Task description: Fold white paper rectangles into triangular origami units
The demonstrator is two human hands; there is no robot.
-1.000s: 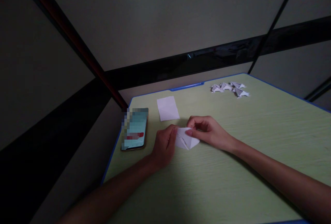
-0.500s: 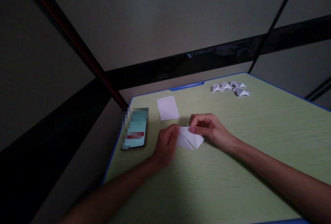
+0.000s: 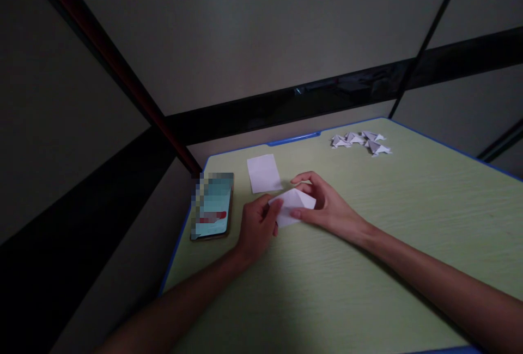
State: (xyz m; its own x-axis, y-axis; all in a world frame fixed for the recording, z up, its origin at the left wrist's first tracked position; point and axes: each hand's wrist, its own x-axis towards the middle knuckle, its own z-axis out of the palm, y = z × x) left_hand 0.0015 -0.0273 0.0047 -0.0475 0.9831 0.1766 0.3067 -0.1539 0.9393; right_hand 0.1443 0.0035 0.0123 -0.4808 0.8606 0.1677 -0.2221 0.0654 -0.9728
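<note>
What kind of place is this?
Probably a dim indoor room with a craft desk: a pale green table with blue edge, a lit phone lying on it, and a heap of small folded white paper shapes.

Left hand [image 3: 256, 227]: grips the left edge of a folded white paper [image 3: 292, 205]. Right hand [image 3: 327, 207]: fingers pinch the same paper from the right, lifting it just above the table [image 3: 368, 267]. Flat white sheet [image 3: 264, 172]: lies just beyond the hands. Phone [image 3: 213, 206]: lit screen, near the table's left edge. Folded paper pieces [image 3: 362, 142]: clustered at the far edge, well apart.
</note>
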